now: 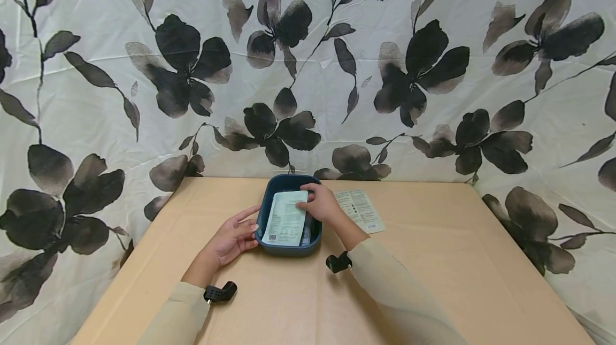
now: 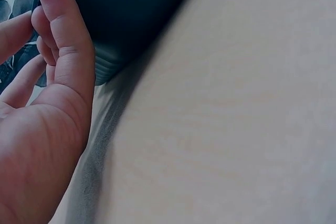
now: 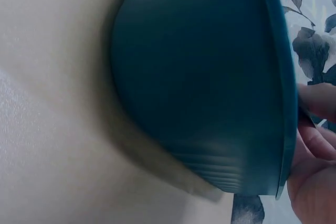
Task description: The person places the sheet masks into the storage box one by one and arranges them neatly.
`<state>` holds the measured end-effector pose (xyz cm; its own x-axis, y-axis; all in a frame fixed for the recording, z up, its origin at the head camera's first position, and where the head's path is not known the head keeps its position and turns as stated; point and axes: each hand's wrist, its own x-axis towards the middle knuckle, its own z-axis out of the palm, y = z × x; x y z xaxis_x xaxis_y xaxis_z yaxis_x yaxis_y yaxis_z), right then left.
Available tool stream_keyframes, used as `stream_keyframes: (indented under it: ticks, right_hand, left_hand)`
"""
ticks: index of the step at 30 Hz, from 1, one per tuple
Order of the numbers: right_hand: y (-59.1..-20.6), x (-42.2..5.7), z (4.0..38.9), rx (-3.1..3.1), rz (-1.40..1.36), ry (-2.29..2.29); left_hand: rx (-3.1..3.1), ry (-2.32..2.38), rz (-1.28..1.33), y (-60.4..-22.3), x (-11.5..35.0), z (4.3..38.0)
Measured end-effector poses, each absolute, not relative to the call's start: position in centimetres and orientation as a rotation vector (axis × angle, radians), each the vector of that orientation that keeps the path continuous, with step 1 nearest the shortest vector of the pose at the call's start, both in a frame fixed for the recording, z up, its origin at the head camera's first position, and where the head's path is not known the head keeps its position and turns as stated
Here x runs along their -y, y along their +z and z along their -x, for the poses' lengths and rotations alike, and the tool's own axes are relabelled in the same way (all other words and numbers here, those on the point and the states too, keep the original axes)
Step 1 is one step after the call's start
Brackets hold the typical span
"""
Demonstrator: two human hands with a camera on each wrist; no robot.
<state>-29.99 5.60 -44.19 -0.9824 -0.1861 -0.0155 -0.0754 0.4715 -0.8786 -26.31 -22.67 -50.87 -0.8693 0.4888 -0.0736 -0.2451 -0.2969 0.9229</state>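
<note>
A dark blue plastic bin [image 1: 289, 250] stands near the table's far edge. Inside it lies a pale green packet [image 1: 284, 222] printed with small text and a square code. My right hand [image 1: 320, 203] reaches over the bin's right rim and pinches the packet's upper right edge between thumb and fingers. Beneath the packet, a darker blue printed item [image 1: 306, 230] shows partly. My left hand [image 1: 236, 238] rests at the bin's left side, its fingers fairly straight and touching the wall. In the right wrist view the bin's wall [image 3: 205, 77] hides the packet.
A second pale printed sheet or packet [image 1: 361, 211] lies flat on the tan table [image 1: 269, 302], right of the bin and partly behind my right forearm. A white floral cloth [image 1: 337, 93] hangs behind the table. Each wrist wears a black camera band [image 1: 220, 292].
</note>
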Motion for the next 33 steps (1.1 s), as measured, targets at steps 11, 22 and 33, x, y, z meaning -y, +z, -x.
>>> stream_keyframes:
  ticks: [11,22,33]
  right_hand:
    - [-43.6,-5.6,29.8,-2.798,0.239,-1.307]
    - [-43.2,-5.9,29.6,-2.778,0.166,-1.339]
    - [-42.8,-6.5,29.1,-2.789,0.117,-1.325]
  left_hand:
    - [-1.500,2.195,-0.304,-50.8,22.7,26.2]
    - [-1.524,2.189,-0.282,-50.6,22.7,26.3]
    - [-1.528,2.186,-0.282,-50.6,22.6,26.1]
